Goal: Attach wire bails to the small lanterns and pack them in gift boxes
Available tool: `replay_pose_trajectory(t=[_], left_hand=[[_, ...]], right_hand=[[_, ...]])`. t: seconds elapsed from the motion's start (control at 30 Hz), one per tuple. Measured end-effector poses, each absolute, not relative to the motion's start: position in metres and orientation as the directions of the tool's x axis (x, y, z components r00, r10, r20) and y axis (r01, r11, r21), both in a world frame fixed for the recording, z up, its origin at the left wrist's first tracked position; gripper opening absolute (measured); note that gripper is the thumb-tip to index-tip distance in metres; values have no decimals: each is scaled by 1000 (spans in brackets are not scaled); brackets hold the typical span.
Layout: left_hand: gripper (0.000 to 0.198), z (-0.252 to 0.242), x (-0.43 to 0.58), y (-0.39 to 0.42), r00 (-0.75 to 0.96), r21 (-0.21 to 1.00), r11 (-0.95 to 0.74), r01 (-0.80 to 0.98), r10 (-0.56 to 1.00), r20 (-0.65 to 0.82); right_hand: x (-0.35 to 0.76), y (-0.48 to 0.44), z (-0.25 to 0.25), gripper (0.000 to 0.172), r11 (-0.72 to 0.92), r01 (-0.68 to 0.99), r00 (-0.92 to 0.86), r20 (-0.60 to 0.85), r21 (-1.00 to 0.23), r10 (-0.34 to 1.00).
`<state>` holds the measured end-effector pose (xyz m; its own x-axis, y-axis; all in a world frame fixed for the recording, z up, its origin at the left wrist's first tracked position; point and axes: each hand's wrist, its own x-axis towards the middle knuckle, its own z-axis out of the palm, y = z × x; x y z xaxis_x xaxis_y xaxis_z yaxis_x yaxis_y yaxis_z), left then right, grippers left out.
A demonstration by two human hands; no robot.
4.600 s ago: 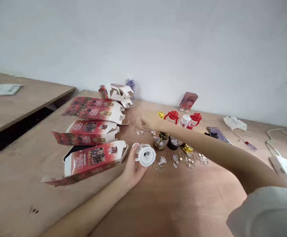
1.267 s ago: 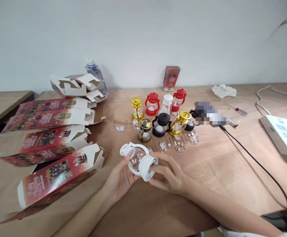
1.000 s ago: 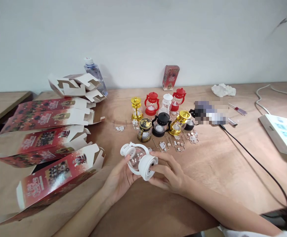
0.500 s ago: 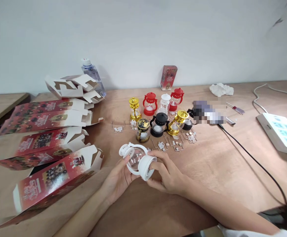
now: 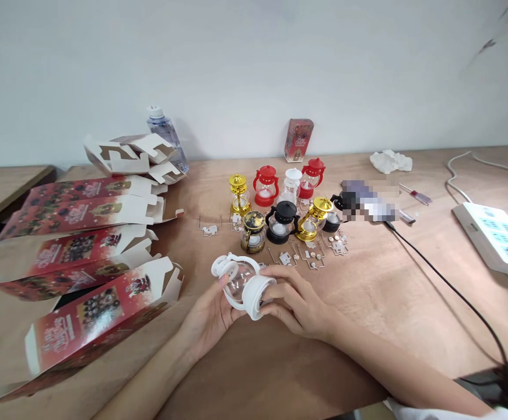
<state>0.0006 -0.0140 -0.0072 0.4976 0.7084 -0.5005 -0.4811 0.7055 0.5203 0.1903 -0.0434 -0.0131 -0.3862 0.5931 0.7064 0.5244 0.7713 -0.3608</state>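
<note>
A small white toy lantern [image 5: 254, 296] with a clear globe lies tilted between my hands, above the table's near middle. My left hand [image 5: 207, 315] is closed round its top end and handle, thumb on the white cap. At the other end, my right hand [image 5: 301, 303] has its fingers bent round the rim of the round white base, with fingertips at the base's open underside. Whatever those fingertips touch inside is hidden. Just beyond stand a black-and-gold lantern [image 5: 254, 232], a black lantern [image 5: 282, 221] and a gold lantern [image 5: 312, 220].
Printed red cartons [image 5: 91, 309] lie open on the left, near a water bottle [image 5: 168, 137]. Bent wire pieces and small metal parts [image 5: 312, 256] surround the lanterns. Rightward are a phone [image 5: 367, 201] with a black cable, a screwdriver [image 5: 420, 197] and a power strip [image 5: 494, 236].
My right fingers have shifted at the base, and thumb and fingertips now draw together at its opening. The left hand keeps its hold; the lantern has barely moved.
</note>
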Motion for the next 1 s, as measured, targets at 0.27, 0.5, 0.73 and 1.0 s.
replay_pose_trajectory(t=[0.27, 0.5, 0.73, 1.0], left_hand=[[23, -7, 1, -13, 465, 526, 708, -471, 706, -534], [18, -10, 1, -14, 503, 532, 716, -453, 697, -511], [24, -11, 0, -11, 488, 536, 714, -450, 699, -523], [20, -7, 3, -12, 446, 556, 707, -437, 707, -549]], right_hand=[[192, -41, -9, 17, 777, 515, -395, 705, -362, 590], [195, -40, -9, 22, 823, 482, -410, 753, -300, 514], [194, -37, -10, 21, 814, 544, -409, 784, -201, 467], [192, -35, -22, 10, 793, 593, -356, 838, -140, 414]])
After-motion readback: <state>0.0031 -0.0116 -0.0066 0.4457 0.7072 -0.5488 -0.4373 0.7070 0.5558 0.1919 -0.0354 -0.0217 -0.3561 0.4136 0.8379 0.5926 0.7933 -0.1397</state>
